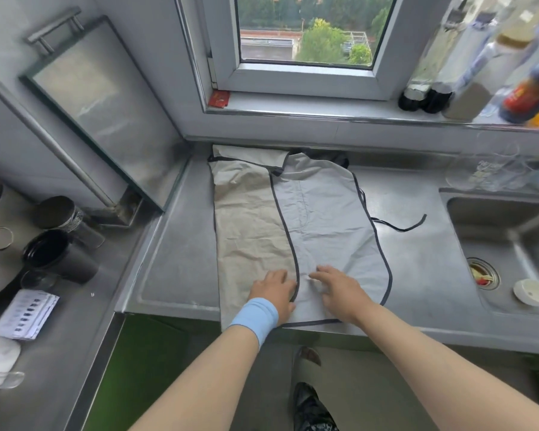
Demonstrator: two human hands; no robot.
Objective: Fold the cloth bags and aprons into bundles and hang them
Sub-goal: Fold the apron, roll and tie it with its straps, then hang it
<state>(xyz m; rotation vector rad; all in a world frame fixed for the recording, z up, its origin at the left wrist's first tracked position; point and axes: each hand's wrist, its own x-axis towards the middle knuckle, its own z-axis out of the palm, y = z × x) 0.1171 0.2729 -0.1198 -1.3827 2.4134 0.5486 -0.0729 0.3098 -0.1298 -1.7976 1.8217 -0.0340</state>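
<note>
A light grey apron [324, 219] with dark piping lies spread flat on the steel counter [178, 259], one side folded over its beige underside [249, 225]. A dark tie strap [402, 227] trails off to the right. My left hand [273, 292], with a blue wristband, rests flat on the beige part by the near edge. My right hand [336, 289] presses flat on the grey part beside it, fingers spread. Both hands sit on the cloth, gripping nothing. A dark cloth item [336, 155] peeks out behind the apron's top.
A steel sink [495, 231] with a drain strainer and a white lid is to the right. Bottles [467, 88] line the window sill. Black cups [59, 256], a jar and a paper sheet stand on the left counter. A glass-fronted cabinet door hangs open at left.
</note>
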